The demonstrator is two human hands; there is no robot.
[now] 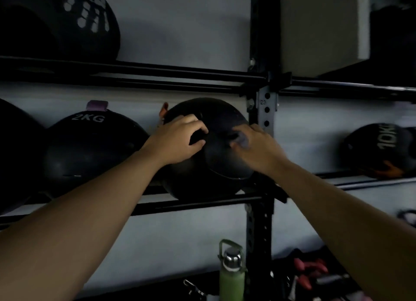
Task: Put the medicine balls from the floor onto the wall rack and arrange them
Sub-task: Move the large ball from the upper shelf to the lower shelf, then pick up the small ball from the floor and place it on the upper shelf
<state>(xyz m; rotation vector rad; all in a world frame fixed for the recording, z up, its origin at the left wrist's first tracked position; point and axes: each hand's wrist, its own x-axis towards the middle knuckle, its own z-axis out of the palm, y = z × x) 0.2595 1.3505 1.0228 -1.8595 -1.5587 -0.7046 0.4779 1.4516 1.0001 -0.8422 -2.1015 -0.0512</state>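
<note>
A black medicine ball (216,163) rests on the middle rails of the black wall rack (202,201), just left of the rack's upright post. My left hand (177,141) grips the ball's upper left side with curled fingers. My right hand (254,145) presses on its upper right side. Left of it sits a black ball marked 2KG (90,152), and another dark ball (13,154) lies at the far left edge. A ball marked 10KG (382,150) sits on the rail to the right of the post. On the upper rail stands a large dark ball (60,24).
The upright post (266,111) with holes stands right beside the held ball. A grey box (322,26) sits on the upper right shelf. Below, a green bottle with a metal cap (231,276) stands on the floor, with red-handled items (310,271) to its right.
</note>
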